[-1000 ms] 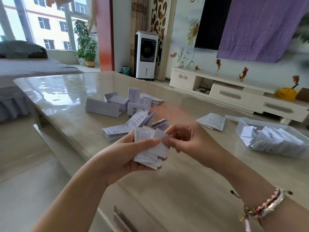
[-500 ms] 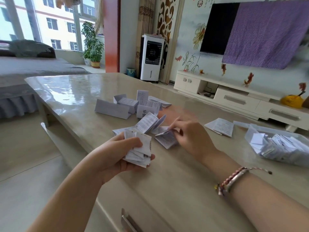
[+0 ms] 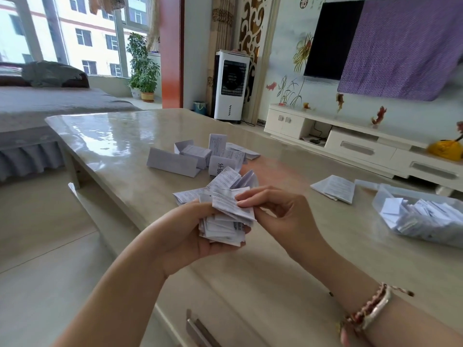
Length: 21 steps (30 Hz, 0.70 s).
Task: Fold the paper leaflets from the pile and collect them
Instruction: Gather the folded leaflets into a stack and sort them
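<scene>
Both hands meet above the glossy beige stone-look table (image 3: 250, 284): the left hand (image 3: 185, 234) grips a thick bundle of small folded white printed leaflets (image 3: 223, 229), while the right hand (image 3: 283, 211) pinches one creased white leaflet (image 3: 233, 205) between thumb and fingertips, laying it on top of the bundle.

To seat it well, the new leaflet's edges should probably be squared with those beneath before the left thumb clamps down (the stack looks ragged and could fan out or slip).

Just behind the hands lies the loose pile of unfolded and half-folded white leaflets (image 3: 213, 161), with a separate flat printed sheet (image 3: 334, 187) further right.

At the table's right edge sits a clear plastic tub (image 3: 383, 196), heaped with small folded white leaflets (image 3: 426, 216); a guess is that the handheld bundle will go there. Much of the pile appears not yet folded.
</scene>
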Tool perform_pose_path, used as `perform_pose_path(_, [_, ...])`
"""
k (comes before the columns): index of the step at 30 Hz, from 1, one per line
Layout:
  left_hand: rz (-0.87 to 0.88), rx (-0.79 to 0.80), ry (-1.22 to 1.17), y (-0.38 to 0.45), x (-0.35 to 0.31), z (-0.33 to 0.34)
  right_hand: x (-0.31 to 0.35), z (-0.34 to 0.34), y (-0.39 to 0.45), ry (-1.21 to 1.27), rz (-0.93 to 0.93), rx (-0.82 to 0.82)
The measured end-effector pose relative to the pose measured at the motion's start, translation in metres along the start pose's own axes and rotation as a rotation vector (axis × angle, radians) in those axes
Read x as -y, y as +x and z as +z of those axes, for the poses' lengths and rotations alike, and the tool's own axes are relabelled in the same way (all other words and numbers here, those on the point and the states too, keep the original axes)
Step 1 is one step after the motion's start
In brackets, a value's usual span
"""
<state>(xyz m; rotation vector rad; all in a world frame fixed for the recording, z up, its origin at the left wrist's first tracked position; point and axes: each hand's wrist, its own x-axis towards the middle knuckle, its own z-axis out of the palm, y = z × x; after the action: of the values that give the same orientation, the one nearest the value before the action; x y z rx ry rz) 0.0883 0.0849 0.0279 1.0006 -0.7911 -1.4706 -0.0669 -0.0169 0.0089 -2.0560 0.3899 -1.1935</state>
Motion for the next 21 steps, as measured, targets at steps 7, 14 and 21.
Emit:
perform_pose_path(7, [-0.060,0.030,-0.036,-0.002,-0.002,-0.005,0.000,-0.003,-0.002,-0.099,-0.059,0.070])
perform_pose_path(14, [-0.031,-0.073,-0.060,-0.004,-0.001,-0.003,0.002,-0.002,0.003,-0.203,0.049,0.028])
perform_pose_path(21, [0.030,-0.258,0.044,0.002,0.000,-0.008,-0.023,-0.007,0.013,-0.429,0.550,0.108])
